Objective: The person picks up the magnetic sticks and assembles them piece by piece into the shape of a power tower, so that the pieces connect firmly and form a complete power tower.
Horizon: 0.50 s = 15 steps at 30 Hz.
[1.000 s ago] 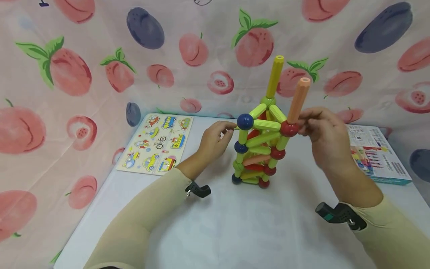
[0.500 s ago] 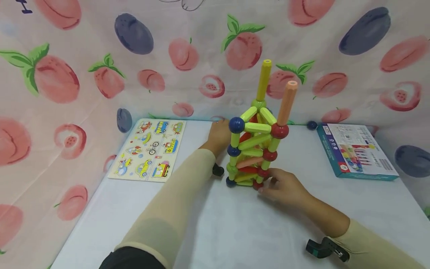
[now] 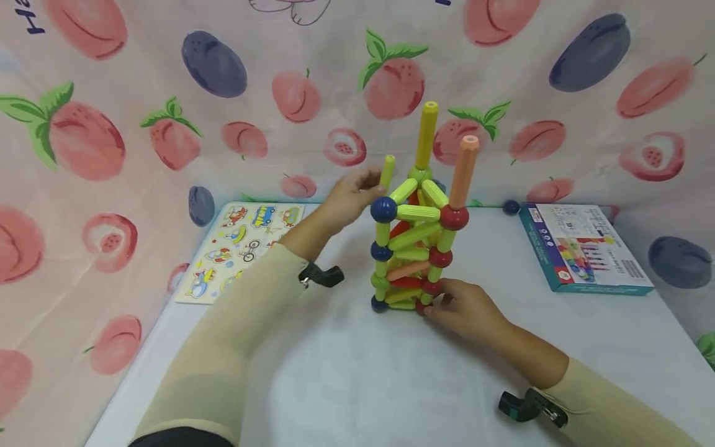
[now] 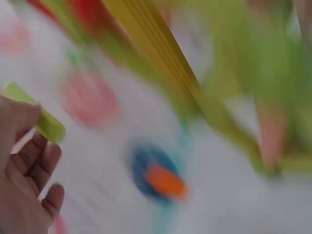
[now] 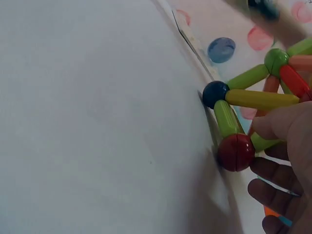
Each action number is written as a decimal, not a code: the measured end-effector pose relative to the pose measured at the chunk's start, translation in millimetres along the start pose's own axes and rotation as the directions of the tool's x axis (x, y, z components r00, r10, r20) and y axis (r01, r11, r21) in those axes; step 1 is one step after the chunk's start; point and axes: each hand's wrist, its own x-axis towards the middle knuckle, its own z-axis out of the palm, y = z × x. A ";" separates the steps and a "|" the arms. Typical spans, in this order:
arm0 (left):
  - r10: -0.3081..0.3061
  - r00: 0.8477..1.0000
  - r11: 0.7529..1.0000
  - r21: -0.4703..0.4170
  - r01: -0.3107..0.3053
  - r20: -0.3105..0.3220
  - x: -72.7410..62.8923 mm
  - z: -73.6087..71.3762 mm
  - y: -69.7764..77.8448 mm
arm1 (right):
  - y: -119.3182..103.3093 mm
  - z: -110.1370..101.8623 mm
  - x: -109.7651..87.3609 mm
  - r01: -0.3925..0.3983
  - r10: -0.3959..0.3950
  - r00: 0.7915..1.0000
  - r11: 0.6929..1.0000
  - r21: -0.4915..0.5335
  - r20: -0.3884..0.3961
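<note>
A tower of magnetic sticks and balls [image 3: 414,239] stands upright on the white table, with a tall yellow stick [image 3: 427,136] and an orange stick [image 3: 463,172] rising from its top. My left hand [image 3: 349,197], beside the tower's upper left, pinches a short yellow-green magnetic stick [image 3: 388,172] near the dark blue top ball [image 3: 383,210]. The same stick [image 4: 49,126] shows between thumb and fingers in the left wrist view. Low on the tower's right side, my right hand [image 3: 469,309] grips the corner by the bottom red ball [image 5: 236,152], thumb and fingers either side of it.
A wooden puzzle board [image 3: 223,264] with vehicle pictures lies at the left, partly behind my left arm. A teal-edged box [image 3: 586,248] lies at the back right, with a loose dark blue ball [image 3: 511,207] beside it. Fruit-printed cloth [image 3: 301,143] hangs behind the table.
My right hand has dropped from the orange stick to the tower's base. My left hand went behind the tower, then came back up at its left with the yellow-green stick showing.
</note>
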 end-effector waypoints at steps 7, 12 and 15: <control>0.324 0.940 0.914 -0.289 -0.283 0.103 -62.4 -25.7 91.9 | 6.8 -3.8 -4.3 0.070 -0.070 0.998 0.997 -0.022 0.012; 0.368 0.919 0.915 -0.230 -0.331 0.142 -74.0 -26.0 102.1 | 8.2 -4.4 -1.9 0.118 -0.118 0.993 0.993 -0.003 0.012; 0.428 0.893 0.898 -0.175 -0.403 0.139 -76.6 -29.1 100.7 | 9.9 -7.3 3.0 0.146 -0.146 0.988 0.989 0.007 0.049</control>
